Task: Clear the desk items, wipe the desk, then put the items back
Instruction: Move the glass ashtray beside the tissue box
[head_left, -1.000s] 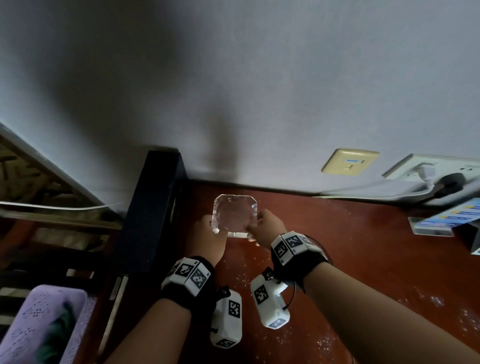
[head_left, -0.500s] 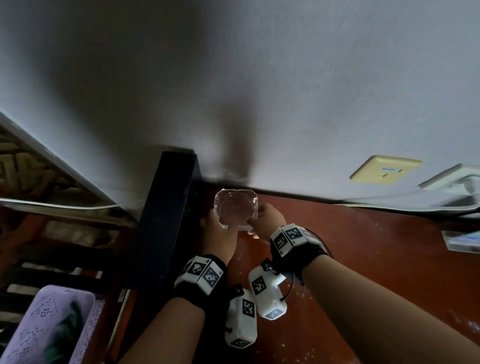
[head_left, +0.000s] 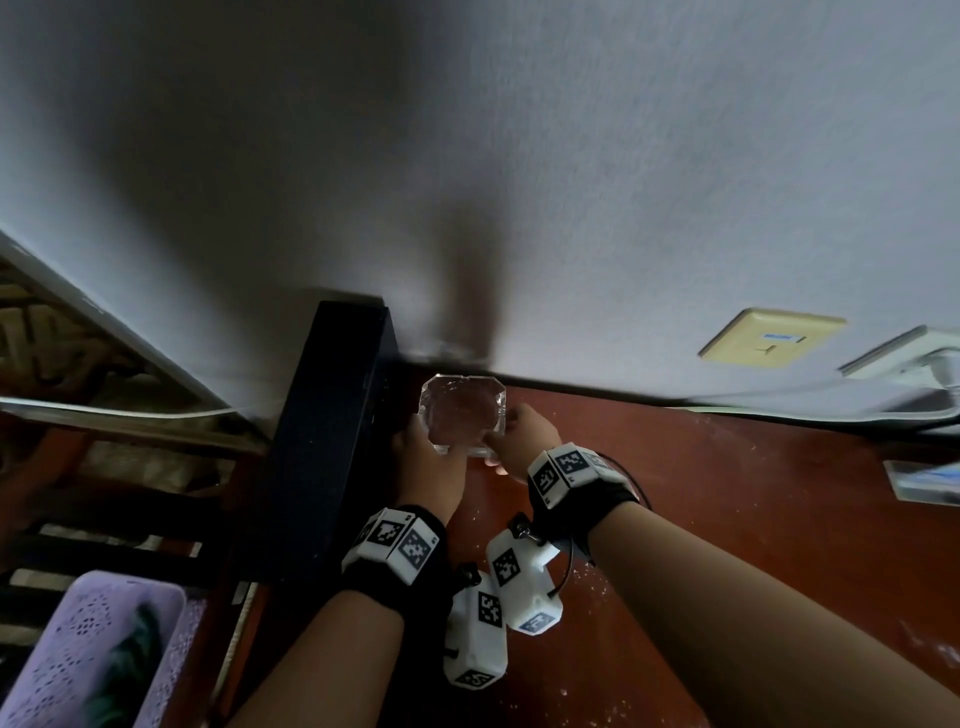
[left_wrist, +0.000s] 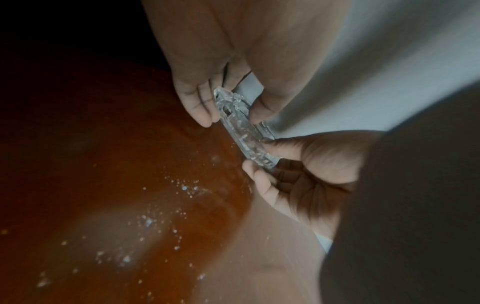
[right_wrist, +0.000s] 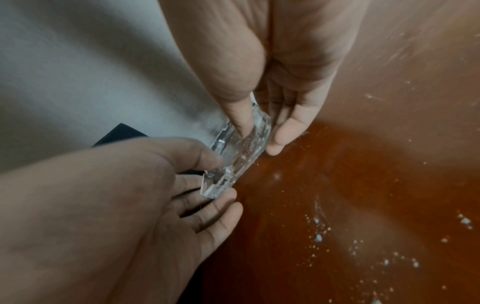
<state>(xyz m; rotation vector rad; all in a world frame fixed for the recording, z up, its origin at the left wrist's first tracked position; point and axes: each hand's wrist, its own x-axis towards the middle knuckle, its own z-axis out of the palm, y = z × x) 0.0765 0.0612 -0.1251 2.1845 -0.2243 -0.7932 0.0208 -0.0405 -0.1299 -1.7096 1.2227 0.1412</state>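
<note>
A clear cut-glass ashtray (head_left: 462, 415) is held between both hands at the back left of the reddish-brown desk (head_left: 727, 493), close to the wall. My left hand (head_left: 426, 457) grips its left edge, thumb on top and fingers beneath (left_wrist: 231, 117). My right hand (head_left: 519, 436) pinches the right edge the same way (right_wrist: 259, 133). In the wrist views the ashtray (left_wrist: 241, 131) (right_wrist: 241, 156) shows edge-on, with fingers under it. White specks (left_wrist: 145, 222) dot the desk below.
A tall black box (head_left: 332, 441) stands just left of the ashtray at the desk's edge. Wall sockets (head_left: 769, 338), a power strip (head_left: 904, 358) with cables and a small box (head_left: 924, 480) lie to the right. A purple perforated basket (head_left: 88, 649) sits low at the left.
Both hands have carried the ashtray slightly left and back, closer to the black box and the wall. The head view has swung left, so the sockets sit nearer the right edge.
</note>
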